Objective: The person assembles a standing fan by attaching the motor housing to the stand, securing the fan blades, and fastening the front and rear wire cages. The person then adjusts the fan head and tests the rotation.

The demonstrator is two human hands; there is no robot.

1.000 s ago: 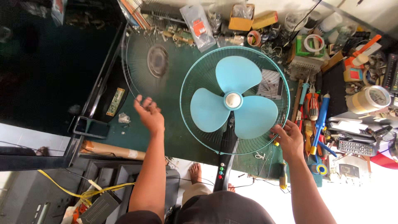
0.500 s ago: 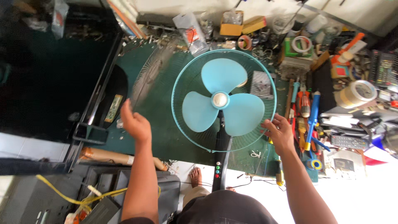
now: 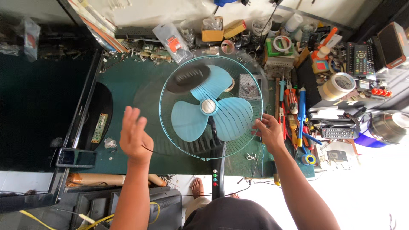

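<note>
front guard point(image 3: 187, 81) now over fan point(image 3: 211, 106), blurred

Large dark flat screen point(image 3: 38, 123) lying along the left edge of the bench. Clear plastic bag with a red and white label point(image 3: 174, 42) at top centre. Small open cardboard box point(image 3: 212, 32) just right of it, beside a yellow-brown carton point(image 3: 234, 28). Small yellowish label point(image 3: 99, 127) on the black oval stand.

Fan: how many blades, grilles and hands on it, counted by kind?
Blades: 3
Grilles: 2, rear grille and front grille
Hands: 2, left hand and right hand
Total: 7
</note>
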